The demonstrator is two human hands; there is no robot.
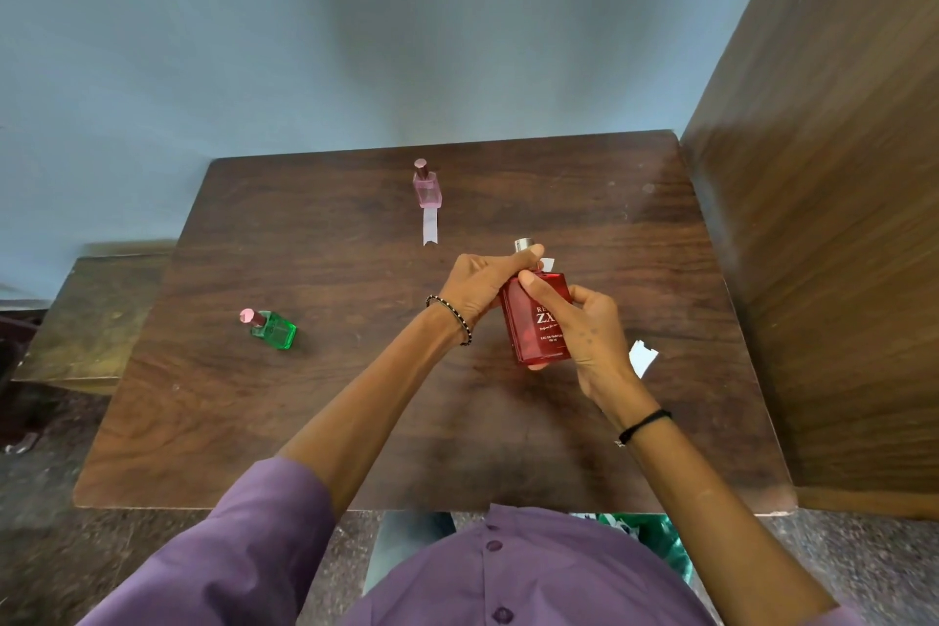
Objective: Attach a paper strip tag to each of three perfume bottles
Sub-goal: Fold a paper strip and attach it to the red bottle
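Observation:
A red perfume bottle (528, 325) with a silver cap is held above the table's middle right. My left hand (482, 287) grips its neck and upper left side. My right hand (579, 325) wraps its right side, thumb on the shoulder. A bit of white paper strip (548, 264) shows at the neck between my fingers. A pink bottle (427, 186) stands at the table's far middle with a white strip tag (430, 226) hanging toward me. A green bottle (274, 329) with a pink cap lies at the left, no tag visible on it.
A loose white paper piece (643, 357) lies on the dark wooden table (305, 422) just right of my right wrist. A tall wooden panel (838, 219) stands along the table's right edge. A lower wooden surface (91, 310) adjoins the left side.

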